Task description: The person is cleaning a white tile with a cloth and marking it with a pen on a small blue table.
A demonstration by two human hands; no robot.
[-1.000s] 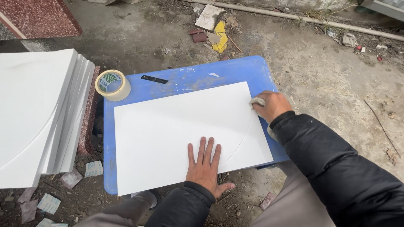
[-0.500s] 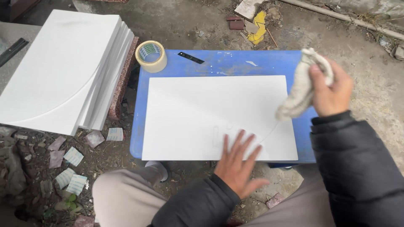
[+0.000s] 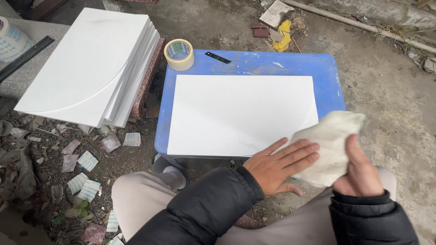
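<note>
Right fingers [image 3: 359, 156] closed round a cloth [image 3: 329, 145]; left fingers [image 3: 295, 154] spread flat, tips touching the cloth, just off the near right corner of the white sheet [image 3: 243, 113]. Sheet lies flat on a scuffed blue desk [image 3: 329, 77]; tape roll [image 3: 179, 54] and black strip [image 3: 217, 57] at its far edge. White slab stack [image 3: 91, 63] to the left. Outdoor dirt floor [image 3: 386, 95], littered with paper scraps [image 3: 86, 161] and rubble [image 3: 275, 13].

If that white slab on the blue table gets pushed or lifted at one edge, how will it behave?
The white slab looks rigid with crisp straight edges, so it probably slides as one piece rather than bending. It overhangs the blue table at the near edge, so it might tip. Likely brittle at the corners.
</note>
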